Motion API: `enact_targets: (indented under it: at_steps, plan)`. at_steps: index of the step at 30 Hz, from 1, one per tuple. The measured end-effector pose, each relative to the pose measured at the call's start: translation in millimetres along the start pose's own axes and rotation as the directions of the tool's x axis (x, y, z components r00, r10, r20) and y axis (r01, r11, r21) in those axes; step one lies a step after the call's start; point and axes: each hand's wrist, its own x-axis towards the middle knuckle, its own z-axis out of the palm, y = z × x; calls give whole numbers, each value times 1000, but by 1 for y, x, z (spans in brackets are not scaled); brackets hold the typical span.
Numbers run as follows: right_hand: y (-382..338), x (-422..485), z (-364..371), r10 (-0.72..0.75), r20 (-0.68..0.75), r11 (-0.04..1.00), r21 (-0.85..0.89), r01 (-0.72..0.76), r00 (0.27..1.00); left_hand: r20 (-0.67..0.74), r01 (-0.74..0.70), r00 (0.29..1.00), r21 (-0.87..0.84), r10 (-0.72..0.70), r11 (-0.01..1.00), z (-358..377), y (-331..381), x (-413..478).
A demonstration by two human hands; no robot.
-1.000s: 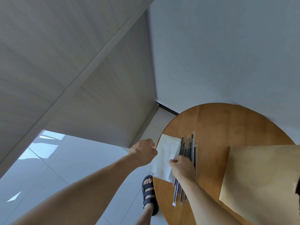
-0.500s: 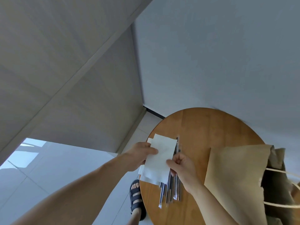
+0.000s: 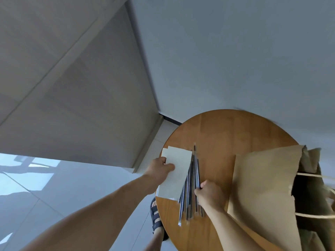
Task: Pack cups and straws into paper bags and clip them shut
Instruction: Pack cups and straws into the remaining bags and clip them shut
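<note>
A white paper sheet lies at the left edge of the round wooden table, with another white sheet under it. My left hand pinches the top sheet, thumb on its upper face. Several dark wrapped straws lie fanned beside the sheets. My right hand is closed on one straw near its middle. A brown paper bag with twine handles stands open at the right; its inside is dark. No cups or clips are visible.
A wall corner and baseboard lie just beyond the table. The glossy tiled floor stretches out to the left. A foot in a dark sandal stands beside the table's left edge.
My right hand has left the white sheet and moved right onto the straws, closing on one. My left hand keeps its pinch on the sheet. The view has shifted, so more of the bag shows.
</note>
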Motion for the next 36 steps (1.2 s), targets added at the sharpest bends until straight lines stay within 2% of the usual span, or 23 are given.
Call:
enact_targets:
  at_steps: [8, 12, 16, 21, 24, 26, 28, 31, 36]
  plan:
    - [15, -5, -13, -90, -57, 987, 130, 97, 994, -28, -28, 999, 35, 29, 999, 7, 17, -13]
    - [13, -12, -23, -67, -24, 964, 257, 71, 997, -43, -42, 998, 22, 43, 999, 10, 29, -27]
    - [7, -12, -25, -91, -46, 945, 310, 101, 995, -33, -58, 998, 28, 59, 998, 9, 38, -35]
    - [10, -9, -12, -70, 48, 937, 347, 49, 996, -31, -55, 998, 23, 56, 998, 6, 34, -32]
    - [7, -15, -19, -76, -15, 916, 394, 76, 997, -37, -52, 998, 51, 54, 997, 6, 29, -31]
    - [-2, -24, -36, -110, -110, 858, 492, 150, 988, -41, -82, 995, 76, 86, 994, 8, 33, -34]
    - [-17, -39, -59, -180, -174, 756, 606, 250, 968, -40, -143, 988, 76, 146, 987, 10, 45, -41]
    - [-45, -66, -96, -284, -178, 632, 704, 324, 942, 0, -250, 968, 25, 250, 968, 13, 74, -61]
    - [-65, -92, -147, -344, -253, 593, 688, 418, 904, 92, -343, 931, -110, 353, 933, 16, 115, -95]
